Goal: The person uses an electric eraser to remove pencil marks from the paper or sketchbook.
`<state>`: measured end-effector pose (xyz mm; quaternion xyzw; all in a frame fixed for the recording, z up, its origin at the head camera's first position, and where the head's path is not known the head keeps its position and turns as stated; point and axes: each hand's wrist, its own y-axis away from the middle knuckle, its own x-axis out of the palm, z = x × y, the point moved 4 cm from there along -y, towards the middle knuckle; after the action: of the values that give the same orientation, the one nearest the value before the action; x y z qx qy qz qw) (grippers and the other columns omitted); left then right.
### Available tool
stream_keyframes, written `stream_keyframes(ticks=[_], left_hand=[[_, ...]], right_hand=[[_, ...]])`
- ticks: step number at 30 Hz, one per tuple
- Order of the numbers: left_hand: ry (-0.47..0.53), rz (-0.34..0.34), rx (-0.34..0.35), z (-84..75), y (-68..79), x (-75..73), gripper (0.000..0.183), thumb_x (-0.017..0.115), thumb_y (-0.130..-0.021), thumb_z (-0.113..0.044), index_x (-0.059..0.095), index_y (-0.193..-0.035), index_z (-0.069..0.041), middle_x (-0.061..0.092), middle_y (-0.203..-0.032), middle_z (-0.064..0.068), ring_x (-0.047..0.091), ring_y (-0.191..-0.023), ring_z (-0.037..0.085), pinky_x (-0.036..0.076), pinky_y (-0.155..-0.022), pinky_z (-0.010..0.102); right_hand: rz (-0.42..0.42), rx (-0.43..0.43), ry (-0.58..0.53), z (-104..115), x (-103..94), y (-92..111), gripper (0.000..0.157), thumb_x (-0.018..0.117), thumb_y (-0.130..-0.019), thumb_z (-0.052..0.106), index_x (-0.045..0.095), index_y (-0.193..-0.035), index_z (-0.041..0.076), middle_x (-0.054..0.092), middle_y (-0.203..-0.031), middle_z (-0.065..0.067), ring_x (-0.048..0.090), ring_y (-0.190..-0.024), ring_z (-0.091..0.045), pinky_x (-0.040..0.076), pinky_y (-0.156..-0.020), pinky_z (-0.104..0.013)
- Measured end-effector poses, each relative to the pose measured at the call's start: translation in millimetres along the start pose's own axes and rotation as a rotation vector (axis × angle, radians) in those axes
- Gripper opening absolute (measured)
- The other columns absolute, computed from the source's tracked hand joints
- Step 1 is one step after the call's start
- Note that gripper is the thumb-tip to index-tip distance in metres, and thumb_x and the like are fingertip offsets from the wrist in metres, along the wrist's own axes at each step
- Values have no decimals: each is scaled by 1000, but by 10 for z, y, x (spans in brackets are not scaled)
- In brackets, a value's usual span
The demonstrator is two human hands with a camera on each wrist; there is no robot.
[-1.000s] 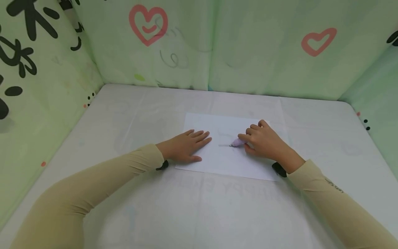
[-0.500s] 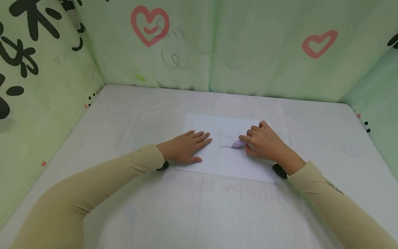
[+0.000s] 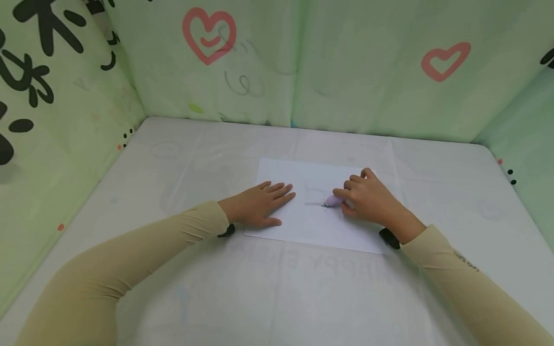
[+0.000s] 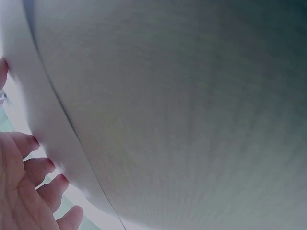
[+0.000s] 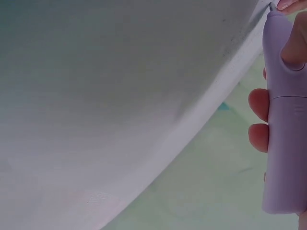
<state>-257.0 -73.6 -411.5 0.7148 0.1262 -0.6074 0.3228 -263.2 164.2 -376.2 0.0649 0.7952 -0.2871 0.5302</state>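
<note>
A white sheet of paper (image 3: 298, 228) lies on the table, with a thin grey line (image 3: 311, 203) near its middle. My left hand (image 3: 258, 204) rests flat on the sheet's left part, fingers spread. With my right hand (image 3: 365, 198) I grip a lavender electric eraser (image 3: 332, 200), its narrow tip down at the right end of the line. In the right wrist view the thick body of the eraser (image 5: 285, 158) shows fingers wrapped round it and the thumb over a recess near the tip. Small dark specks (image 5: 224, 36) lie by the tip.
A white cloth with faint show-through lettering covers the table (image 3: 225, 293). Green curtains (image 3: 346, 77) with red hearts and black marks hang at the back and sides. Dark wrist-camera mounts (image 3: 389, 238) sit under both wrists.
The head view has shifted slightly. The eraser's tip stays at nearly the same place by the line, and the left hand has kept still on the sheet.
</note>
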Motion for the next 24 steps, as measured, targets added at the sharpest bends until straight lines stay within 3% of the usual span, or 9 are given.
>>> stream_keyframes(ticks=[12,24], left_hand=[[10,-8,4,2,-9,27,73,39,-97,-50,10,-153,-13,8,-160,7,13,-148,25,12,-121,45],[6,21,-30,6,-3,15,74,40,-97,-51,8,-153,-16,6,-161,5,11,-148,23,10,-121,43]], right_hand=[[15,-9,7,-17,-39,-11,17,68,-65,8,62,-81,12,53,-59,-3,48,-55,-20,41,-67,-42],[124,-67,34,-67,-27,-113,14,69,-67,9,60,-77,13,47,-56,-2,41,-55,-18,40,-66,-41]])
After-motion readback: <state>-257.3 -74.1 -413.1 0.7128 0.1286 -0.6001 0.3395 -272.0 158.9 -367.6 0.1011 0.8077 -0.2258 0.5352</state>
